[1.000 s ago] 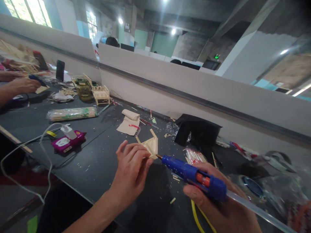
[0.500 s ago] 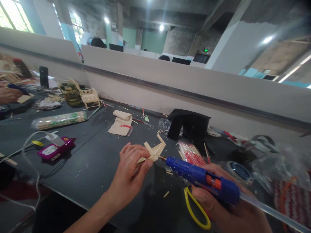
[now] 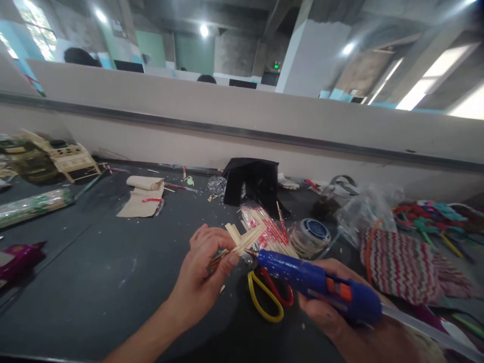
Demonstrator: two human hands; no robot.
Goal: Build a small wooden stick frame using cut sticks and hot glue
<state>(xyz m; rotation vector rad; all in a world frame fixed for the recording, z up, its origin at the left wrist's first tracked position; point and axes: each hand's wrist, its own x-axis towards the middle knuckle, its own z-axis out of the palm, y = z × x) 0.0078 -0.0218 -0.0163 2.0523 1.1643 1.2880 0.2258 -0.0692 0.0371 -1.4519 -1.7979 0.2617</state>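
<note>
The little stick piece is looking pale and woody, with flat sticks crossing and spreading out like a small fan. It is sitting up above the dark table, in front of the bag of sticks. The left hand is pinching it between thumb and fingers. The right hand is wrapping around the blue glue gun, and the gun's tip is pointing at the sticks, maybe touching; I cannot tell. The marks on the gun's side are looking too blurry to read, and so are any on the jar's blue lid

Since the last picture, the view is turning to the right. The stick piece is tipping flatter, and its bent end is hiding. A red loop is now showing beside the yellow loop, and more of the stripy cloth is showing. The purple box is slipping off the left side
</note>
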